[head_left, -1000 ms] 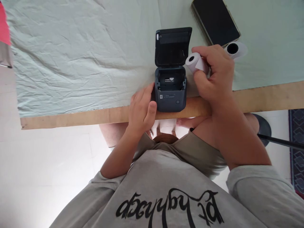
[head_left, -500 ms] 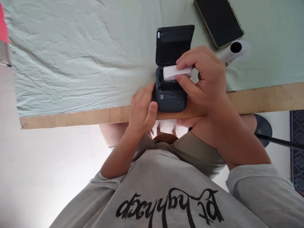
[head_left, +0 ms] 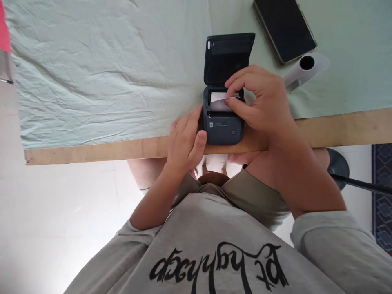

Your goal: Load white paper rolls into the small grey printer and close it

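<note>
A small dark portable label printer [head_left: 223, 132] sits at the table's near edge with its lid [head_left: 228, 57] tipped back. A white paper roll [head_left: 218, 96] lies inside the compartment. The thumb and fingers of my right hand [head_left: 260, 98] pinch the loose edge of this paper at its right part, partly hiding it. Against the printer's left side rests my left hand [head_left: 186, 141], its fingers stretched out and the thumb apart, holding nothing.
To the upper right lies a black phone [head_left: 286, 28] in a case. A white tube-shaped roll [head_left: 301, 69] is just below it, close to my right hand. A pale green cloth [head_left: 107, 81] covers the table, whose wooden edge [head_left: 92, 154] runs along the front.
The paper roll has gone down from above the printer into its compartment. My right hand has lowered with it and now pinches the paper's edge. The left hand stays at the printer's side.
</note>
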Motion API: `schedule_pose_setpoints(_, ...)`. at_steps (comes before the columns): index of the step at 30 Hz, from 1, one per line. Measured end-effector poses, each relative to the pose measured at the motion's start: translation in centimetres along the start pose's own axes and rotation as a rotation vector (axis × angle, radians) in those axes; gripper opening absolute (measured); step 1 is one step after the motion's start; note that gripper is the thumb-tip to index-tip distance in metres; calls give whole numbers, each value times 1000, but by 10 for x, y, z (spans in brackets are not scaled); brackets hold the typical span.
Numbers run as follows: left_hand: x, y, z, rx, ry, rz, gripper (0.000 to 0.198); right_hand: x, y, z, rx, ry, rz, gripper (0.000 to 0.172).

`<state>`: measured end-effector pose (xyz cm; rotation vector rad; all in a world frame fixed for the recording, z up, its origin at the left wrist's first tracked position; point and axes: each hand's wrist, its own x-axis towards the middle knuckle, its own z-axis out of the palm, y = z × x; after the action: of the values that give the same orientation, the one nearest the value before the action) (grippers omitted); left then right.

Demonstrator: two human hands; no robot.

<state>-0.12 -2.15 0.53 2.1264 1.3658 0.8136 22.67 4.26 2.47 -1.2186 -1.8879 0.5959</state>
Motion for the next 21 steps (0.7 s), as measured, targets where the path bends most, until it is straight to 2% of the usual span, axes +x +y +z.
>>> schedule_pose_setpoints(7, 11, 0, -12, -150, -49, -62, 63, -8, 0, -7, 106, -38, -106, 14)
schedule_pose_setpoints(12, 33, -7, -7, -173, -13, -120, 76, -12, 2, -9, 97, -101, -155, 11)
schedule_pose_setpoints(14, 40, -10, -3, -198, -53, -100, 82, -12, 1, -9, 85, -139, -154, 8)
schedule_pose_setpoints(17, 43, -14, 2, -180, -73, -36, 80, -11, -1, -10, 69, -209, -105, 3)
schedule_pose_setpoints(19, 41, -15, 4, -150, -62, -13, 76, -11, -2, -9, 74, -179, -83, 7)
schedule_pose_setpoints(21, 39, -17, 5, -135, -61, -9, 74, -11, 0, -8, 77, -61, -72, 11)
